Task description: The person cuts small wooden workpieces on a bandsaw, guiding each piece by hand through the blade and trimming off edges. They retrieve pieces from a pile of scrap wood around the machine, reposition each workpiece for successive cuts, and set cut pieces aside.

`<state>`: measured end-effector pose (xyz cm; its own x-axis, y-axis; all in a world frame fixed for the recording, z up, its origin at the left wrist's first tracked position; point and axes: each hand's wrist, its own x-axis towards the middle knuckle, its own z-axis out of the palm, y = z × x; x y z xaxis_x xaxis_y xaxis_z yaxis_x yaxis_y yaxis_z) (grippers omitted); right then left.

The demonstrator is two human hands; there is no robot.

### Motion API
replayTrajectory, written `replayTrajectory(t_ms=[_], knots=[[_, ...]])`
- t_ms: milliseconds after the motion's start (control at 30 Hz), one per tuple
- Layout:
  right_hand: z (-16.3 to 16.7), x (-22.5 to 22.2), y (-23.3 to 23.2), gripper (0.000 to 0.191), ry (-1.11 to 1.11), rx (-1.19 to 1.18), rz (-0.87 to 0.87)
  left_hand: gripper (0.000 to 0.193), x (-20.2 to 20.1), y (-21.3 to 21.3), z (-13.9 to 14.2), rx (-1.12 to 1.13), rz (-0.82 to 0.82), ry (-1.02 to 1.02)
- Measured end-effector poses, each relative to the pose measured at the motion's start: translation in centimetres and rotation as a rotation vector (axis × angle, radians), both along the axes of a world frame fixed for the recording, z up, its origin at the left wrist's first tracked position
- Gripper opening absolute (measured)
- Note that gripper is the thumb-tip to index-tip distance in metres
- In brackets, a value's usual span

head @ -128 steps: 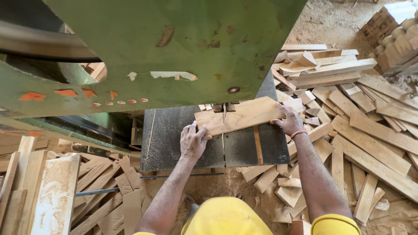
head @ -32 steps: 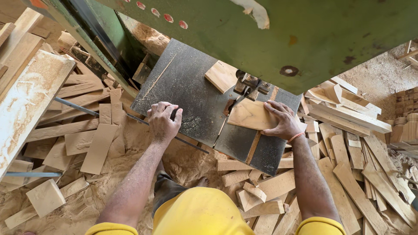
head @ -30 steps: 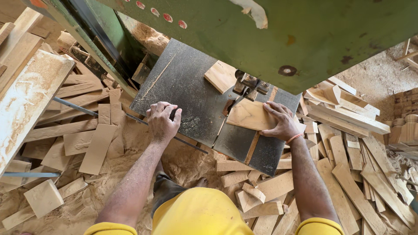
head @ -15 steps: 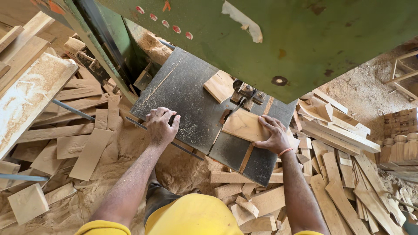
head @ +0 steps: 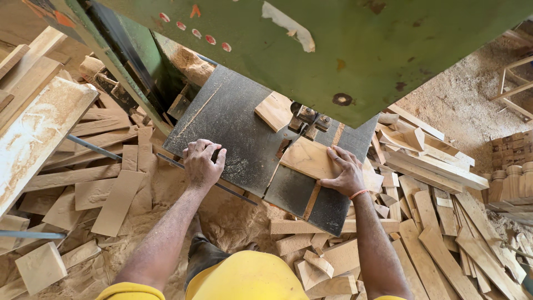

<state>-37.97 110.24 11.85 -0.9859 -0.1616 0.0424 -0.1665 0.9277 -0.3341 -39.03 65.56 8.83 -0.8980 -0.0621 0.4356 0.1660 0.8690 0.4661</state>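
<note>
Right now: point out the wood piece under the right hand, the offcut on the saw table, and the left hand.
wood piece (head: 308, 158), head view, middle of its top face
offcut (head: 273, 111), head view, centre of its face
left hand (head: 202, 164), head view, back of the hand
</note>
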Motion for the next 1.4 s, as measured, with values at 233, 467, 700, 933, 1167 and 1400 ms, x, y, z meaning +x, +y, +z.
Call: replayTrajectory(t_ms=[233,467,700,933,1167,1400], knots=[[-0.6,0.9,-0.3,0.105,0.027,-0.018,-0.061,0.021,-0.1,0.0,-0.3,-0.012,0.004,-0.014],[-0.6,3.2,-1.9,0.097,0.094,-0.006,-0.145,0.022,0.3,-0.2,-0.1,-0.043,-0.029,-0.054],[0.6,4.6,-4.5,0.097,0.088,-0.006,-0.32,0.021,0.1,-0.3,-0.1,-0.073,-0.04,-0.009],[1.2,4.2,-5.8,0.096,0.1,0.02,-0.377,0.02,0.2,-0.7,-0.2,-0.047,-0.059,-0.014],[0.9,4.3,-6.1,0.087,-0.085,-0.028,-0.722,0.02,0.4,-0.7,-0.4,-0.012,-0.047,0.012],[0.5,6.6,-2.7,0.101,-0.03,-0.021,-0.408,0.018,-0.3,-0.6,-1.1,0.016,-0.018,0.043]])
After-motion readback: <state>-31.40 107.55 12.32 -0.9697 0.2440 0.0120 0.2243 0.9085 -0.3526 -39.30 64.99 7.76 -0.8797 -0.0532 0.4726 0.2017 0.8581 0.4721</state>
